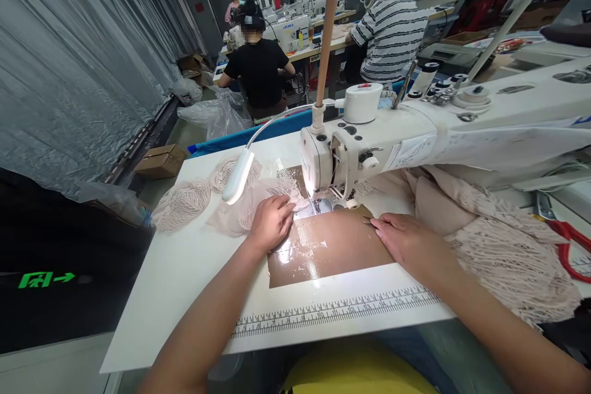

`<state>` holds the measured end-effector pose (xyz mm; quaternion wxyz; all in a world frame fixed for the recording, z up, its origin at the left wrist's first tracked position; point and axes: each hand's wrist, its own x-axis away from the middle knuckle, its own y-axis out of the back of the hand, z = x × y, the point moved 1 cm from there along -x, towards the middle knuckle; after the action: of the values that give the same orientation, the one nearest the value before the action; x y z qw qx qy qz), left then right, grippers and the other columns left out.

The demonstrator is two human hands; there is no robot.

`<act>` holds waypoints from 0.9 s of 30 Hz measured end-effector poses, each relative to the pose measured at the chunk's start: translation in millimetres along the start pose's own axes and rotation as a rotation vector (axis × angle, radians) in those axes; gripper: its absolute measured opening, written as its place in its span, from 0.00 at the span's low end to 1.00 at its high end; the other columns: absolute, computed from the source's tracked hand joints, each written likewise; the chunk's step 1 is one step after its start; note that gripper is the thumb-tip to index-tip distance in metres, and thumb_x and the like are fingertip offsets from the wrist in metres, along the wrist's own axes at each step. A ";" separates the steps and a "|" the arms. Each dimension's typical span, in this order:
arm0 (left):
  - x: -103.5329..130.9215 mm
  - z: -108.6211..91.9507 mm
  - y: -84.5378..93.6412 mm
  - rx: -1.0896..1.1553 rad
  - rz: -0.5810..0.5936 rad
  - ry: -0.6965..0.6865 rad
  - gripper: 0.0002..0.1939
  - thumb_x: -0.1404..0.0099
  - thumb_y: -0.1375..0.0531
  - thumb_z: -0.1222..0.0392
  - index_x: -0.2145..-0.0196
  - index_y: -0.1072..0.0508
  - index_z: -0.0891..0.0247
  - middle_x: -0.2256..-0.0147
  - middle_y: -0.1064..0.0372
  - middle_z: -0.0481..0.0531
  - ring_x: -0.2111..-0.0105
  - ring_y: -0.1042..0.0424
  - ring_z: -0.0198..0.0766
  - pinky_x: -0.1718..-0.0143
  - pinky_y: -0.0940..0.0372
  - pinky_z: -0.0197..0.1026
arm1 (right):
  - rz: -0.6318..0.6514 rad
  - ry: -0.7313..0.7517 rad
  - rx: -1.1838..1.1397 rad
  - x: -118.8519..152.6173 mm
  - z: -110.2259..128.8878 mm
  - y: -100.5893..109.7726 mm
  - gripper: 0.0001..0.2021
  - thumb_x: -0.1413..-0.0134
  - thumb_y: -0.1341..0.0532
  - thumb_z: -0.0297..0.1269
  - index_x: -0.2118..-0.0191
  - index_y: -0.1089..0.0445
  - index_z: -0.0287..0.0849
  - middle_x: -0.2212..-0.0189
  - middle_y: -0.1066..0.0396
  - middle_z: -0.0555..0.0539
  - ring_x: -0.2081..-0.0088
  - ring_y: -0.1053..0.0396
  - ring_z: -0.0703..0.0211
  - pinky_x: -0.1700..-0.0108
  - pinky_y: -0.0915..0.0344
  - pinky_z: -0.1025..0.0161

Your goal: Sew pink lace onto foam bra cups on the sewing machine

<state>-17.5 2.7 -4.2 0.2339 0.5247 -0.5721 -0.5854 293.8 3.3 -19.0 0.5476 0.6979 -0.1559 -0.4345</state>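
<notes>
My left hand (271, 223) lies left of the needle, fingers bent and pressed together on the edge of a sheer beige lace fabric (235, 214). Between my right thumb and fingers is a thin dark pointed tool that looks like tweezers (368, 223); most of it is hidden in my right hand (401, 237). A glossy brown sheet (323, 249) covers the table between both hands. Just beyond it stands the head of a white sewing machine (318, 160), its needle area partly hidden. Lace pieces (182, 203) lie farther left on the table.
A lamp on a bent neck (239, 177) hangs over the lace. Beige fabric (498, 252) is heaped at right, beside red-handled scissors (575, 246). A printed ruler (332, 313) runs along the white table's front edge. Other people sit at machines behind.
</notes>
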 end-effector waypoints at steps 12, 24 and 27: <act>7.7 7.9 21.5 0.094 0.086 0.010 0.14 0.33 0.48 0.63 0.54 0.26 0.62 0.53 0.30 0.57 0.54 0.32 0.46 0.52 0.35 0.52 | -0.099 -0.070 0.032 -3.2 2.7 -0.1 0.12 0.38 0.48 0.31 0.58 0.27 0.37 0.62 0.25 0.42 0.62 0.29 0.53 0.61 0.35 0.59; 17.5 -13.8 38.2 0.283 0.340 -0.076 0.12 0.35 0.45 0.64 0.58 0.24 0.60 0.49 0.33 0.51 0.48 0.37 0.45 0.45 0.41 0.48 | -0.084 -0.035 0.060 -2.2 2.6 0.0 0.13 0.38 0.48 0.31 0.58 0.28 0.36 0.62 0.25 0.43 0.63 0.30 0.54 0.60 0.35 0.59; 18.6 -18.5 39.7 0.278 0.358 -0.069 0.11 0.35 0.43 0.60 0.58 0.24 0.58 0.48 0.34 0.50 0.46 0.39 0.46 0.44 0.42 0.48 | -0.074 -0.032 0.059 -2.2 1.9 -1.2 0.12 0.38 0.48 0.32 0.58 0.28 0.36 0.63 0.25 0.43 0.62 0.30 0.53 0.60 0.35 0.59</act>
<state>-20.5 -30.8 29.5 0.2396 0.4218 -0.7389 -0.4677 290.8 4.0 -19.2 0.5077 0.7121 -0.1516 -0.4606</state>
